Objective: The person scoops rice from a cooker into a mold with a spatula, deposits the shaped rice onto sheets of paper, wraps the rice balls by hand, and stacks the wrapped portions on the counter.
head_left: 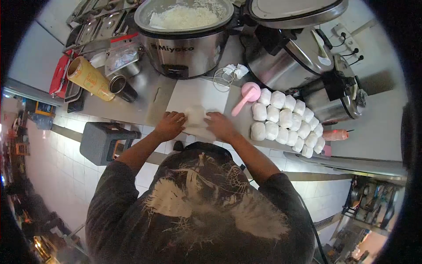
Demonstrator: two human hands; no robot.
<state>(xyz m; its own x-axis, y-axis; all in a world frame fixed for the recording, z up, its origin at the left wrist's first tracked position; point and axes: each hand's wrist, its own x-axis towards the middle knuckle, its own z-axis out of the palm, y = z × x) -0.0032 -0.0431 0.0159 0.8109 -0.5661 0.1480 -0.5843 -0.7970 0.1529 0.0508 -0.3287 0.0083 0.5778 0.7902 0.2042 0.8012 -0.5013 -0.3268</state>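
Note:
A white sheet (178,97) lies at the counter's front edge, with a pale, blurred lump (196,116) on it between my hands. My left hand (170,125) rests at the lump's left side, fingers curled, its fingertips touching or very near it. On the right side, my right hand (220,125) is smeared by motion, and its fingers are hard to make out. A pink scoop (249,95) lies right of the sheet, beside several rows of white wrapped bundles (285,119).
Behind the sheet stands a large cooker (184,50) full of white rice (184,17). More steel cookers (281,66) are at the right. A yellow cylinder (90,79) and a dark metal cup (123,89) are at the left. A grey stool (99,143) stands below the counter.

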